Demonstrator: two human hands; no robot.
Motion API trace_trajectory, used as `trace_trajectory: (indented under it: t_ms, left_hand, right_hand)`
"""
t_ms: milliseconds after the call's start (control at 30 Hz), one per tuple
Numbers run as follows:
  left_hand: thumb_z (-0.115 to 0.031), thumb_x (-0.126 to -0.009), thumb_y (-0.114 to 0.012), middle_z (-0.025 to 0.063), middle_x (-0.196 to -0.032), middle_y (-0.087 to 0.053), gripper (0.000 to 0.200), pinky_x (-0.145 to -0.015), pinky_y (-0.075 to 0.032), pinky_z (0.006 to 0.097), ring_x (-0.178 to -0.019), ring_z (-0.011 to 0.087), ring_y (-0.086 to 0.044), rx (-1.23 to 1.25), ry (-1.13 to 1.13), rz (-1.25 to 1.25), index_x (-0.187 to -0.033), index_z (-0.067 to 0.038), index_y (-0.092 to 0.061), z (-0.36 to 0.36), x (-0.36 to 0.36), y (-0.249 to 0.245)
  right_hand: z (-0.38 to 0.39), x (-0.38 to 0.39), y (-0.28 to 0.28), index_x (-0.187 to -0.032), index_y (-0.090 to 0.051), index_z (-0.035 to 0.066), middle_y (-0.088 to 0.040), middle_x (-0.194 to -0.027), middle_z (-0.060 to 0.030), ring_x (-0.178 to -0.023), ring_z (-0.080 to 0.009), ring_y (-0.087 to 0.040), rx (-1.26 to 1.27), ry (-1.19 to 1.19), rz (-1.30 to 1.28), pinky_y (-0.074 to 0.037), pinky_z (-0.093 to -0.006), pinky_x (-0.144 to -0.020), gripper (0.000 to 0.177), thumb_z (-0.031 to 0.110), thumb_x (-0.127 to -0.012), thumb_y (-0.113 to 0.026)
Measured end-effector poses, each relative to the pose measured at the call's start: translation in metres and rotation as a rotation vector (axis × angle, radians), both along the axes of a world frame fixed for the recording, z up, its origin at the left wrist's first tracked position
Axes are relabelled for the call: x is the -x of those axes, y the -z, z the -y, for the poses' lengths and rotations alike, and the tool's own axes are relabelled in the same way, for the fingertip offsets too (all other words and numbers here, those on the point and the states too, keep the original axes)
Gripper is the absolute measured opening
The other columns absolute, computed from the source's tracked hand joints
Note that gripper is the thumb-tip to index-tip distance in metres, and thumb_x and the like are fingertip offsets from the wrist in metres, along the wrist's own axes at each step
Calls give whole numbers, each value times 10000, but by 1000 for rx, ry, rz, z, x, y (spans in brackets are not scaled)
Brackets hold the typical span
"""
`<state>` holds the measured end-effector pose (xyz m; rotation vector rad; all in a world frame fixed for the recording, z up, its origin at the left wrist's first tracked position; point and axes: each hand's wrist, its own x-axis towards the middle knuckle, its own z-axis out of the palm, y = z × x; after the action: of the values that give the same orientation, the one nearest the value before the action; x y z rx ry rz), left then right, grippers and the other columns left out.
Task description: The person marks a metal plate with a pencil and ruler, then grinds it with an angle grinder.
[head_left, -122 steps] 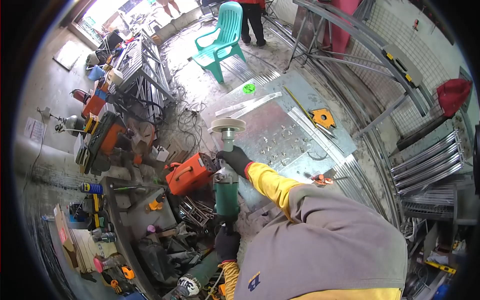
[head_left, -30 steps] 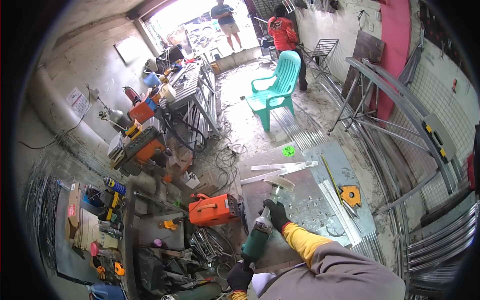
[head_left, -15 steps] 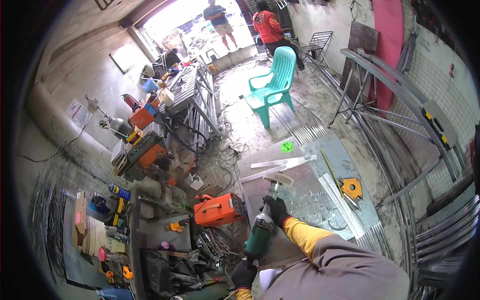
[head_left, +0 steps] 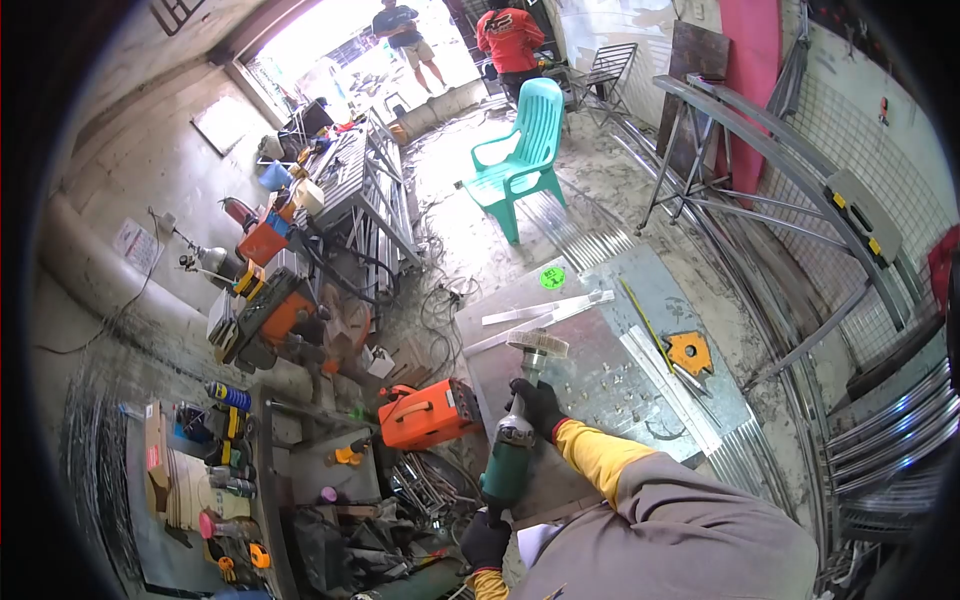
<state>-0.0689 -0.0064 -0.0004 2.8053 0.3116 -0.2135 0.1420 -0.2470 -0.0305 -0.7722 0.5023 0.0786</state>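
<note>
An angle grinder [head_left: 507, 470] with a green body and a worn round disc [head_left: 538, 344] is held over the near part of a metal sheet-topped work surface [head_left: 480, 375]. My right hand [head_left: 540, 408], in a black glove and yellow cuff, is wrapped round its front end near the disc. Lower down, my left hand [head_left: 487, 540], also gloved in black, grips the rear end. The disc is beside flat metal strips [head_left: 550, 308]. On the same surface are an orange magnetic welding square [head_left: 689, 353], a yellow stick-like item [head_left: 647, 318] and several small bits.
An orange machine [head_left: 430, 413] stands left of the work surface. Beyond is a green plastic chair [head_left: 525, 160]. A tool-laden bench [head_left: 365, 175] lines the left side, a metal frame [head_left: 770, 150] the right. Cables [head_left: 440, 305] lie on the floor. Two people [head_left: 510, 40] are near the doorway.
My view has shifted slightly, so the scene sits further left and higher. Both hands keep their hold on the angle grinder. The person in red has shifted posture near the doorway.
</note>
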Motion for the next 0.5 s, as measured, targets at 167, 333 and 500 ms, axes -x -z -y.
trace_trajectory:
  t_ms: [167,333,500]
  left_hand:
    - [-396,-786,-702,152,-865,-749,309,-724,-561,528,-834,410,-725,-32,20,51,-1014,-196,-761,2,1,-1]
    - [-402,-807,-691,158,-873,-749,306,-729,-561,527,-848,414,-725,-16,14,45,-1013,-187,-759,6,0,-7]
    - [-401,-827,-666,160,-890,-749,305,-746,-558,526,-868,420,-721,-6,-38,-17,-1005,-171,-757,8,-1,-15]
  right_hand:
    - [1,-1,1,-1069,-658,19,-672,-839,-98,-708,-233,-678,4,-12,-15,-565,-404,-656,367,315,-897,-789]
    - [0,-1,-1,-1077,-651,18,-678,-874,-106,-707,-244,-686,-6,-3,-37,-570,-412,-651,368,308,-898,-790]
    - [2,-3,3,-1091,-637,16,-686,-893,-126,-717,-268,-712,1,-12,-51,-589,-419,-646,375,296,-896,-791]
